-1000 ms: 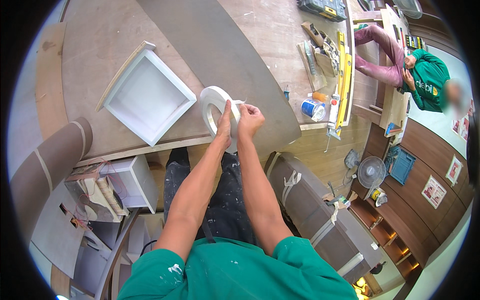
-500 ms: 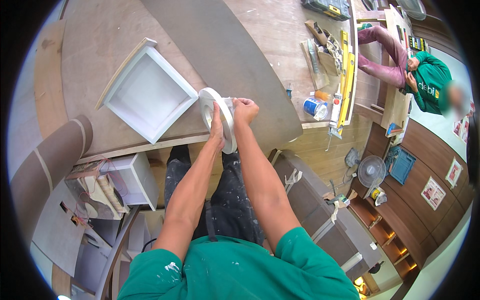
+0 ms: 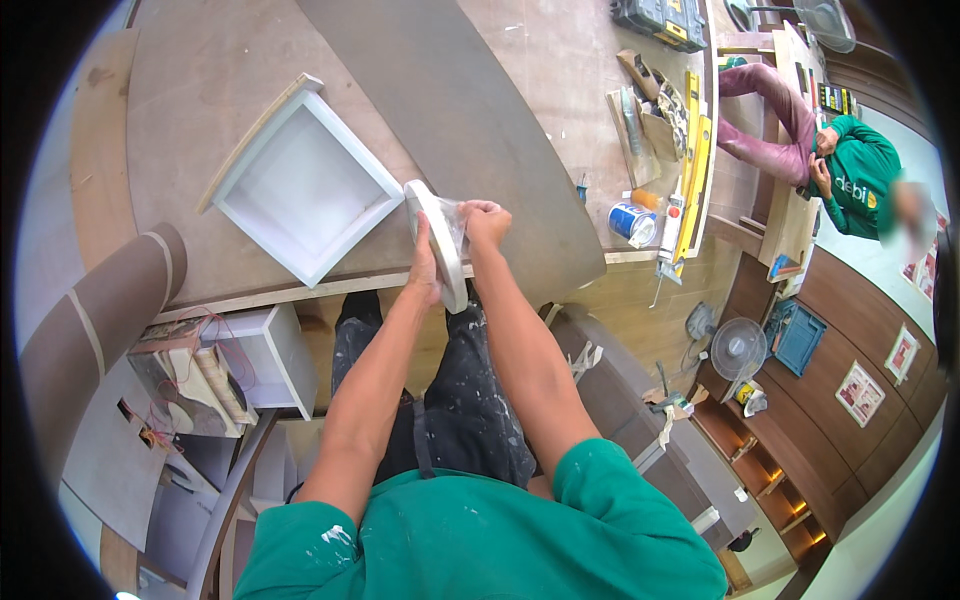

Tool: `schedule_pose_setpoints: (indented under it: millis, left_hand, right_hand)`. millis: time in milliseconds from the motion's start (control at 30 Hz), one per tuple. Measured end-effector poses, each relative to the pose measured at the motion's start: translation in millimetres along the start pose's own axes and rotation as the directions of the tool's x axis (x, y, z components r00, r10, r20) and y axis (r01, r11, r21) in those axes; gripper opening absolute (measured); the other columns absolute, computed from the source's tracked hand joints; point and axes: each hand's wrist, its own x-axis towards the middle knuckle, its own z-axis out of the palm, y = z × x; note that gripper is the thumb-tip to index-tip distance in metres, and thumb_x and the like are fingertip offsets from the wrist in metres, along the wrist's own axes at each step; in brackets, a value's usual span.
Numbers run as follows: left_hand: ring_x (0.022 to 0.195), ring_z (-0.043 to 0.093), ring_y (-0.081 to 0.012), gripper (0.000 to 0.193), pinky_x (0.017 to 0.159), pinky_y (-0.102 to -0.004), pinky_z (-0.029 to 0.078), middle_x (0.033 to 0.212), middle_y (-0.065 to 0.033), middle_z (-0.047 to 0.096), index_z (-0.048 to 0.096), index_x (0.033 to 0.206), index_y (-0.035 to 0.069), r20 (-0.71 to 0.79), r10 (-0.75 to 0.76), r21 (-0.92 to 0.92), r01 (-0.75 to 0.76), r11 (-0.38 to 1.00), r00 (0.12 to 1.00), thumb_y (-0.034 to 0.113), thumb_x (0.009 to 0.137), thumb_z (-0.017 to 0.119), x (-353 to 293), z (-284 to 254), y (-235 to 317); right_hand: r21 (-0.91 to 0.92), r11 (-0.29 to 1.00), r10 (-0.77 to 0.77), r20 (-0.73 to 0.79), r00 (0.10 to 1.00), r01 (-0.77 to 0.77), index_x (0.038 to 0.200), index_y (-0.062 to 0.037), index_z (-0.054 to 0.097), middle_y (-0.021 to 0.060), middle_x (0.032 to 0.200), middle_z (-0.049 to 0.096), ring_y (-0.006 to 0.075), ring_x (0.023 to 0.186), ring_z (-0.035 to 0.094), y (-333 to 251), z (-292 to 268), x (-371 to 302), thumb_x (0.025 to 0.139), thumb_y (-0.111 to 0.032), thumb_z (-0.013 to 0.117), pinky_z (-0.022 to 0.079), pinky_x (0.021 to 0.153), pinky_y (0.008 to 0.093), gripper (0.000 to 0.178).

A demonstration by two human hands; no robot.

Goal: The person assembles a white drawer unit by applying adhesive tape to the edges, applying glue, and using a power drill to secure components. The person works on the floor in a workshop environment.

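Observation:
My left hand grips a large white roll of edge-banding tape, holding it on edge at the table's front edge. To the right of the roll, my right hand is closed on clear plastic film that stretches out from the roll's side. Just left of the roll lies an open white drawer box with a curved wooden-edged front, its corner close to the roll. Under the roll and drawer spreads the table, partly covered by a grey-brown sheet.
Toward the right of the table lie a paint can, a caulking gun, yellow spirit levels, a hand plane and a toolbox. A seated co-worker is beyond. A rolled sheet stands left; a grey cabinet is at right.
The roll has turned more edge-on to me. My right hand has drawn the clear film out a little, so more of it shows between hand and roll.

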Motion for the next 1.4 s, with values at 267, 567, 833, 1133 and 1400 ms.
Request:
schedule_pose_setpoints:
  millis: [267, 567, 833, 1133, 1400]
  left_hand:
    - [0.085, 0.056, -0.0134, 0.088, 0.066, -0.0323, 0.046, 0.097, -0.0028, 0.057, 0.055, 0.126, 0.01, -0.029, -0.11, 0.063, 0.111, 0.992, 0.994, 0.086, 0.083, 0.042, 8.1, -54.5, 20.6]
    - [0.128, 0.052, -0.0251, 0.088, 0.108, -0.0425, 0.041, 0.136, -0.0085, 0.054, 0.045, 0.142, 0.011, 0.073, -0.003, -0.059, 0.007, 0.998, 0.997, 0.081, 0.09, 0.031, 12.3, -22.1, 12.7]
    - [0.137, 0.043, -0.0233, 0.082, 0.113, -0.0417, 0.035, 0.146, -0.0076, 0.047, 0.039, 0.147, 0.014, 0.088, -0.046, -0.075, 0.053, 0.996, 0.995, 0.076, 0.095, 0.029, -1.6, -11.3, 26.4]
    - [0.138, 0.041, -0.0241, 0.08, 0.113, -0.0408, 0.033, 0.145, -0.0095, 0.046, 0.033, 0.151, 0.009, 0.073, 0.012, 0.214, -0.027, 0.976, 0.997, 0.07, 0.098, 0.033, -4.2, 14.2, 7.7]
    - [0.103, 0.05, -0.016, 0.074, 0.092, -0.0312, 0.04, 0.114, -0.0046, 0.056, 0.052, 0.135, 0.001, -0.025, 0.173, 0.484, -0.139, 0.864, 0.985, 0.064, 0.096, 0.051, 14.5, 44.6, 7.7]
  right_hand:
    - [-0.533, 0.604, -0.577, 0.22, 0.786, 0.592, 0.097, 0.0039, 0.072, 0.0092, 0.087, 0.071, 0.0176, 0.076, 0.068, -2.8, -30.0, -71.5, 0.083, -0.003, 0.07, 0.055, 0.07, 0.029, 0.016]
    - [-0.672, 0.126, -0.806, 0.36, 0.47, 0.73, 0.099, 0.0034, 0.07, 0.0113, 0.089, 0.07, 0.0198, 0.076, 0.068, 2.0, 14.4, -83.6, 0.082, -0.009, 0.072, 0.055, 0.071, 0.0311, 0.021]
    - [-0.721, 0.162, -0.763, 0.341, 0.548, 0.674, 0.101, 0.0027, 0.068, 0.0118, 0.087, 0.069, 0.0203, 0.076, 0.068, 2.2, 19.2, -66.6, 0.08, -0.013, 0.074, 0.055, 0.072, 0.0325, 0.026]
    - [-0.59, 0.5, -0.592, 0.302, 0.747, 0.635, 0.102, 0.0018, 0.066, 0.0124, 0.085, 0.069, 0.0208, 0.077, 0.068, -7.2, -17.8, -77.3, 0.078, -0.017, 0.077, 0.055, 0.072, 0.034, 0.033]
    - [-0.487, 0.74, -0.483, 0.097, 0.87, 0.465, 0.098, -0.0021, 0.073, 0.0105, 0.087, 0.073, 0.0167, 0.081, 0.069, -95.9, -174.4, 6.0, 0.082, -0.026, 0.077, 0.055, 0.074, 0.0322, 0.029]
